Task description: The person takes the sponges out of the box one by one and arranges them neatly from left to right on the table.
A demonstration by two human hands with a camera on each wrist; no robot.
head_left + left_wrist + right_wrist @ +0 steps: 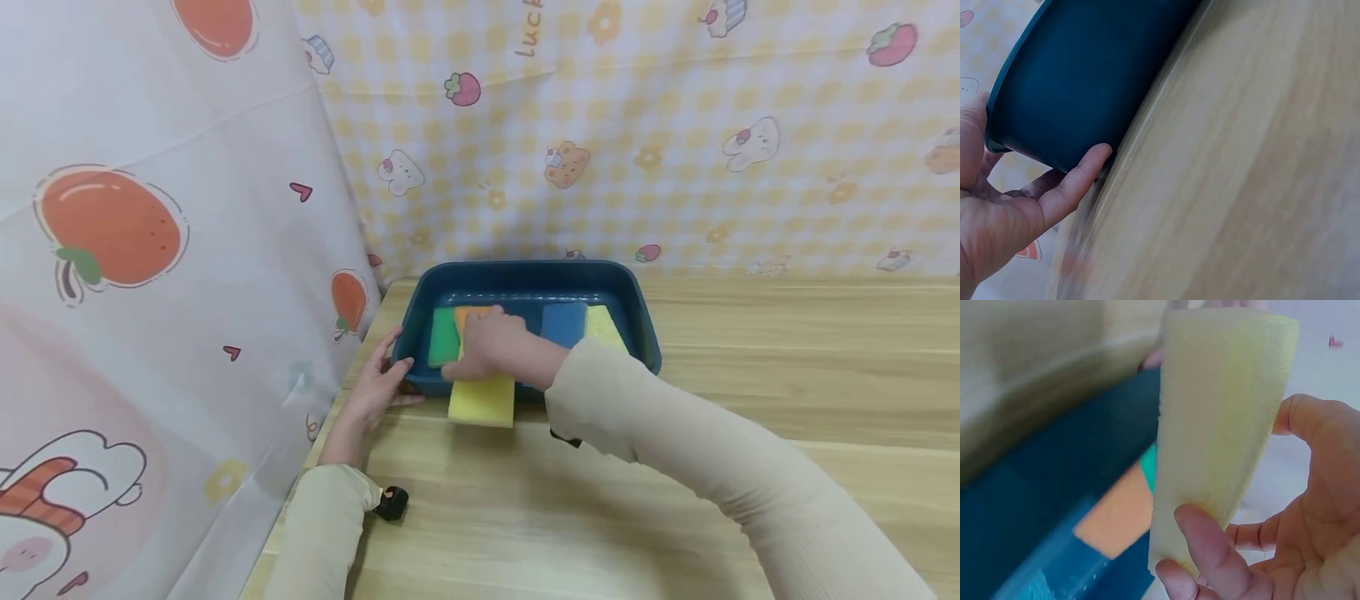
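Observation:
My left hand grips the near left corner of a dark blue rectangular basin, thumb at the rim and the other fingers against the outer wall. My right hand holds a yellow sponge between thumb and fingers over the basin's near edge. In the right wrist view that yellow sponge is seen from close up, slightly bent. Inside the basin lie a green sponge and an orange sponge on the left, the latter partly hidden by my right hand. A blue sponge lies to the right, beside a pale yellow sponge.
The basin stands on a wooden table, near its left and back edges. Patterned cloth hangs behind, and another printed cloth hangs along the left side. A small black device is on my left wrist.

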